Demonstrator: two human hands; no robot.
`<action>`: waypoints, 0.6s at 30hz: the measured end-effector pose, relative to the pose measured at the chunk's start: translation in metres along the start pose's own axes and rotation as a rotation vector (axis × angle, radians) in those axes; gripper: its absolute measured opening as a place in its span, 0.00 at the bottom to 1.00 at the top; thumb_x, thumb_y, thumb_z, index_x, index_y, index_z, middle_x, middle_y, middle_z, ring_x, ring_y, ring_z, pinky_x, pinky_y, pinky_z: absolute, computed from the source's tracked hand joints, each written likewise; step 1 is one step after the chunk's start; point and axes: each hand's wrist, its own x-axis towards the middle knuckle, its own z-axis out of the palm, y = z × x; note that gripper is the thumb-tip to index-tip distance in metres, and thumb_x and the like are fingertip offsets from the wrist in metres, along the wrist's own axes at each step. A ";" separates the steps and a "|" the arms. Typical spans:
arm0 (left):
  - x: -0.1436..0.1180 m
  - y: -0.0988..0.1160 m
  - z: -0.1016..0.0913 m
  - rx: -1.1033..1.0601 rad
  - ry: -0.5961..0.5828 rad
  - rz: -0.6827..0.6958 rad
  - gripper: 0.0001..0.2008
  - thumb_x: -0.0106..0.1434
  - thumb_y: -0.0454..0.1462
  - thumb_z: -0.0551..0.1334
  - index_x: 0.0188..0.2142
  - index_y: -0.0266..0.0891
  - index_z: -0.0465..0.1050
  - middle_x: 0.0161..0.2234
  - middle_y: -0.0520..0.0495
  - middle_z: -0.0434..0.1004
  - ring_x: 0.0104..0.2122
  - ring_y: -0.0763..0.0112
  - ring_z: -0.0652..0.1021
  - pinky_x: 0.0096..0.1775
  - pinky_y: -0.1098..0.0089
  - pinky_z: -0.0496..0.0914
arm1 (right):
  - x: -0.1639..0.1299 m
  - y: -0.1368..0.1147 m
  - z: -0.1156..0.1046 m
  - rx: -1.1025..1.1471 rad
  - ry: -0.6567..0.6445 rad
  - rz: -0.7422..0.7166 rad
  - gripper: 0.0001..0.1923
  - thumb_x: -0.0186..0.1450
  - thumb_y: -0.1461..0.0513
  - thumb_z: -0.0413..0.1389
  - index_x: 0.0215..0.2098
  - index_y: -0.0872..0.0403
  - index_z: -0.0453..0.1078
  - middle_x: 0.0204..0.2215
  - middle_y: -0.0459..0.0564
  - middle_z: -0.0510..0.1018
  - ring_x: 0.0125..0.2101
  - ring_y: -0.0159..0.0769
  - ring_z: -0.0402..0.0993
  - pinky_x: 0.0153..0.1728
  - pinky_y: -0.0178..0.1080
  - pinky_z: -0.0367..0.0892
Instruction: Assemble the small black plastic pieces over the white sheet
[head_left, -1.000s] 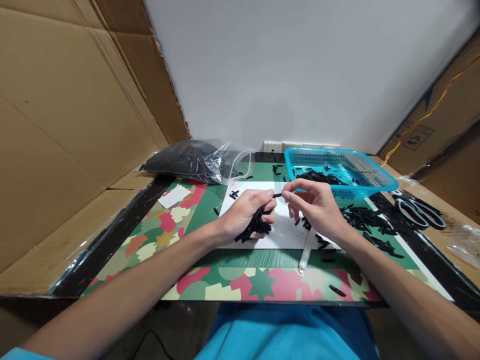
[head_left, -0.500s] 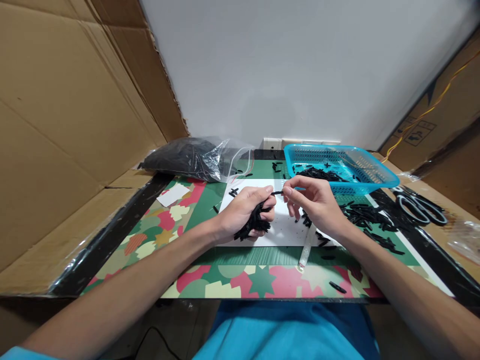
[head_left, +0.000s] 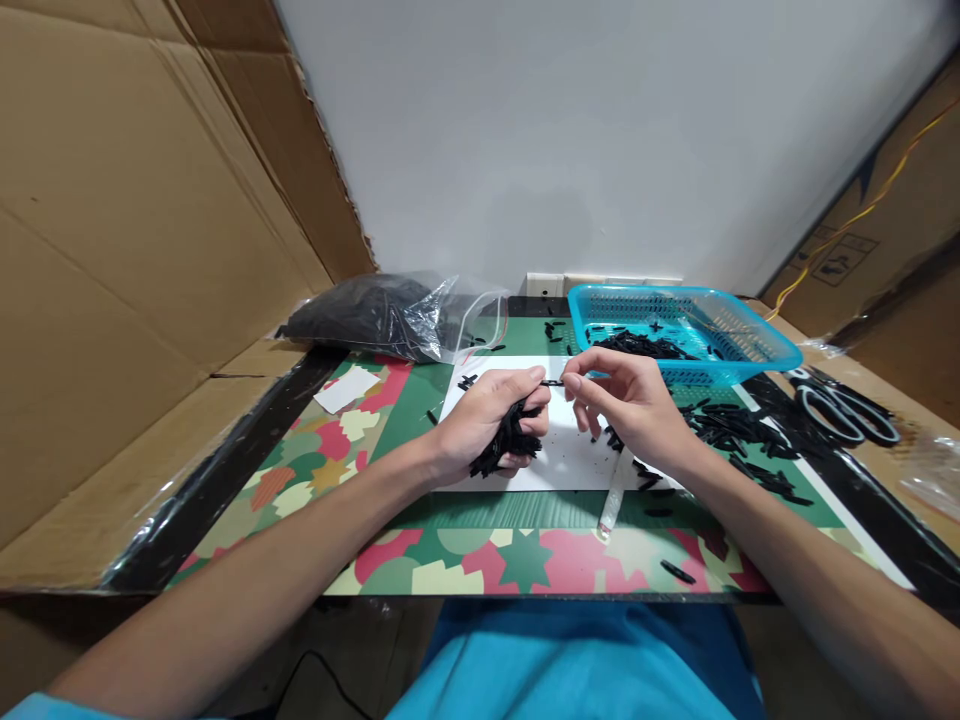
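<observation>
My left hand point(head_left: 486, 420) is closed around a bundle of short black pieces point(head_left: 504, 447) above a white sheet point(head_left: 559, 462). My right hand point(head_left: 626, 405) pinches one thin black piece point(head_left: 553, 383) between thumb and forefinger, its other end touching my left thumb and forefinger. Both hands hover over the middle of the patterned mat point(head_left: 465, 545).
A blue basket point(head_left: 742, 348) with black pieces stands at the back right, loose black pieces point(head_left: 739, 435) beside it. A clear bag of black pieces point(head_left: 382, 315) lies at the back left. Scissors point(head_left: 847, 412) lie far right. A clear tube point(head_left: 615, 495) lies near my right wrist. Cardboard walls flank the table.
The hands have drawn slightly closer together and shifted a little up in view; the single black piece stays pinched between them.
</observation>
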 end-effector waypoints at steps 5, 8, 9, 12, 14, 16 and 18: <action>0.000 0.000 0.001 -0.007 0.004 -0.006 0.21 0.71 0.52 0.58 0.29 0.41 0.58 0.22 0.57 0.59 0.16 0.83 0.56 0.15 0.81 0.58 | 0.000 0.001 0.000 0.011 -0.003 -0.007 0.15 0.68 0.50 0.64 0.38 0.54 0.74 0.25 0.43 0.72 0.20 0.28 0.70 0.18 0.31 0.63; 0.000 0.000 0.001 -0.001 0.008 -0.005 0.21 0.71 0.52 0.59 0.29 0.40 0.59 0.22 0.57 0.59 0.16 0.83 0.56 0.14 0.81 0.58 | 0.000 0.000 -0.001 0.021 -0.009 -0.003 0.16 0.68 0.50 0.64 0.38 0.54 0.74 0.27 0.44 0.73 0.21 0.28 0.71 0.18 0.32 0.64; 0.000 0.000 0.001 0.003 0.008 -0.006 0.22 0.70 0.52 0.59 0.29 0.41 0.59 0.22 0.57 0.59 0.16 0.83 0.56 0.14 0.81 0.58 | 0.000 0.000 -0.001 0.022 -0.011 0.002 0.16 0.68 0.50 0.64 0.37 0.54 0.73 0.28 0.44 0.74 0.21 0.28 0.71 0.18 0.32 0.64; 0.000 0.000 0.000 0.012 0.008 -0.017 0.23 0.69 0.53 0.60 0.28 0.41 0.58 0.22 0.57 0.59 0.15 0.83 0.57 0.14 0.80 0.58 | 0.000 -0.001 0.000 0.027 -0.016 0.016 0.18 0.68 0.48 0.64 0.37 0.54 0.73 0.29 0.45 0.74 0.21 0.28 0.71 0.18 0.32 0.64; 0.000 0.000 0.000 0.015 0.002 -0.023 0.23 0.70 0.53 0.60 0.28 0.41 0.58 0.22 0.57 0.58 0.15 0.83 0.57 0.14 0.80 0.58 | 0.000 0.000 0.000 0.032 -0.022 0.022 0.18 0.68 0.48 0.64 0.37 0.54 0.73 0.29 0.45 0.74 0.21 0.28 0.70 0.18 0.32 0.64; 0.000 0.001 0.000 0.014 0.001 -0.023 0.23 0.70 0.53 0.59 0.28 0.40 0.58 0.21 0.57 0.58 0.15 0.83 0.57 0.14 0.80 0.57 | 0.001 0.000 0.000 0.038 -0.029 0.024 0.18 0.68 0.48 0.63 0.37 0.54 0.73 0.29 0.45 0.74 0.21 0.27 0.70 0.18 0.31 0.65; 0.000 0.001 0.001 0.011 0.007 -0.028 0.23 0.71 0.53 0.59 0.28 0.40 0.59 0.21 0.57 0.58 0.15 0.82 0.57 0.14 0.80 0.58 | 0.001 0.001 0.000 0.044 -0.038 0.023 0.17 0.69 0.49 0.63 0.36 0.54 0.73 0.29 0.44 0.74 0.22 0.27 0.70 0.18 0.31 0.65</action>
